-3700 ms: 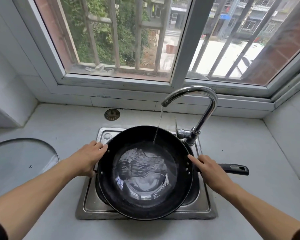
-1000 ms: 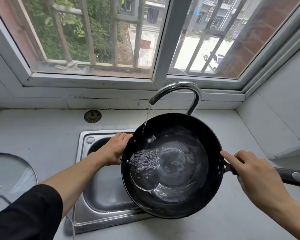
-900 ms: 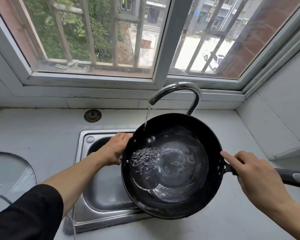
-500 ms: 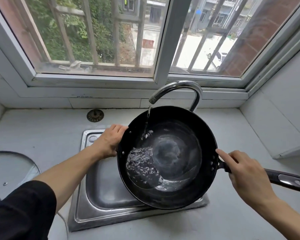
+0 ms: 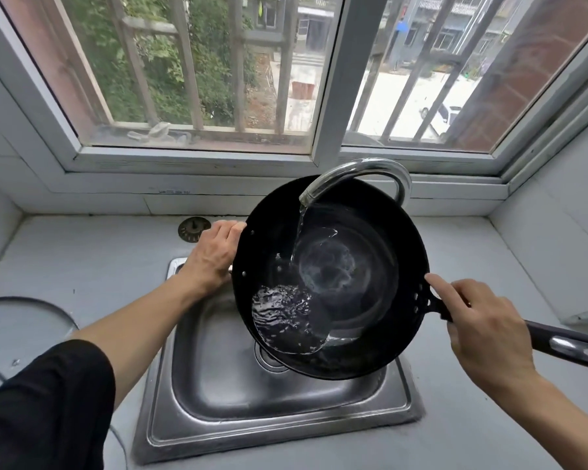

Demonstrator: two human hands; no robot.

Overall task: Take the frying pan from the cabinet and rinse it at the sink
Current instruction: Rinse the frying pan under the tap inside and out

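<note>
Counter (image 5: 455, 252): grey worktop below the window, with the sink set into it near the middle.
Sink (image 5: 252, 418): small steel basin, its drain partly hidden under the near rim of the pan.
Frying pan (image 5: 370, 286): black and deep, held above the right half of the sink and tilted down to the left, so water pools against its lower left wall; its long handle sticks out over the right side of the counter.
Faucet (image 5: 364, 169): curved chrome spout at the back edge of the sink, running a thin stream onto the pan's inner wall.
Right hand (image 5: 482, 330): fingers curled round the handle close to the pan, forefinger stretched along toward the rim.
Left hand (image 5: 214, 256): clasping the far left rim, fingers curled over the edge.
Sink strainer (image 5: 192, 228): lying on the counter behind the sink's back left corner.
Step in hand: the rinse itself, I'd say; the pan is out of the cabinet and taking water.
Next move: probably swirling the pool round the walls, then tipping it over the left rim into the basin, keeping the rim above the sink so nothing spills on the counter.
</note>
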